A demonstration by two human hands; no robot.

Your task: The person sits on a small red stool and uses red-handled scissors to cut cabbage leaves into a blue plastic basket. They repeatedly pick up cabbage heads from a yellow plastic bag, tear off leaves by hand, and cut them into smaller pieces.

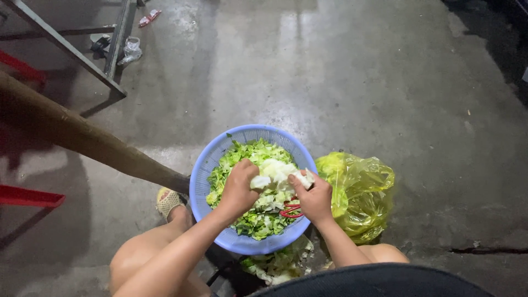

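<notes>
At the far left, red plastic furniture edges [27,197] and a grey metal frame [71,47] stood on the bare concrete floor [341,82], and a thick brown wooden pole [82,137] slanted down toward the middle. Just beside its lower end, a foot in a pale sandal [166,201] rested on the floor.

Next came the round blue plastic colander basket [209,159], heaped with torn green and white leafy pieces [247,157]. The left hand [237,190] was clenched around a pale chunk of cabbage [278,173] held over the basket's middle, and the right hand [314,199] gripped the same chunk from the other side, both hands touching it. Something red [291,210] showed just under the right hand; it could not be told what it was.

Judging from this, tearing goes best with both grips kept close together on the chunk, low over the basket, so that loose pieces drop inside rather than over the rim.

Under the basket's near edge lay more pale leaf scraps [278,264]. To the right, touching the basket, sat a crumpled yellow translucent plastic bag [363,190].
</notes>
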